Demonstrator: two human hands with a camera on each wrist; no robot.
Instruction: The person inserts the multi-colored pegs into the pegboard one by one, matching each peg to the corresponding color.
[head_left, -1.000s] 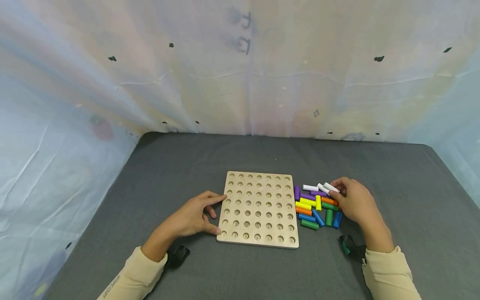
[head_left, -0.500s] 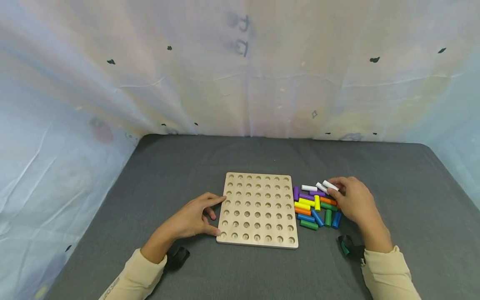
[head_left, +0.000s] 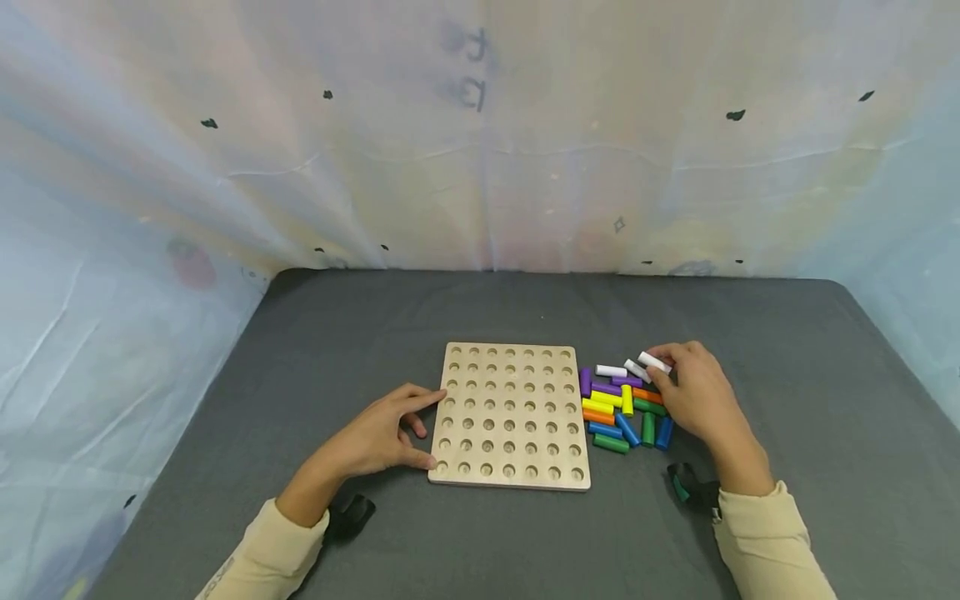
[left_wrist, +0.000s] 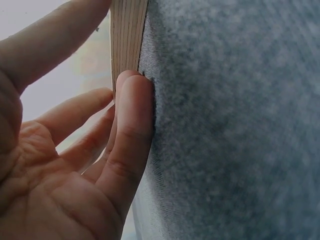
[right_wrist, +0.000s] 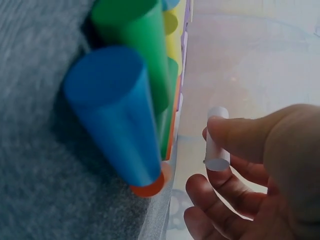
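Observation:
My left hand (head_left: 382,427) rests at the left edge of a square wooden peg board (head_left: 520,397) with rows of round holes. Its thumb and index fingertip touch that edge, spread apart; the left wrist view shows the fingers against the board's layered side (left_wrist: 126,40). Over the far right of a group of coloured pegs, my right hand (head_left: 699,393) pinches a white peg (right_wrist: 216,151) between thumb and fingers. That peg appears raised above the pile, with the other fingers loosely bent below it in the right wrist view.
Right of the board lie several pegs: white (head_left: 611,371), purple (head_left: 585,382), yellow (head_left: 627,400), orange (head_left: 597,417), green (head_left: 611,444) and blue (head_left: 664,432). A grey cloth (head_left: 495,542) covers the table. A patterned curtain (head_left: 525,167) stands behind it.
My right hand has raised the white peg slightly from the pile. My left hand keeps its place on the board. The head view has shifted a little.

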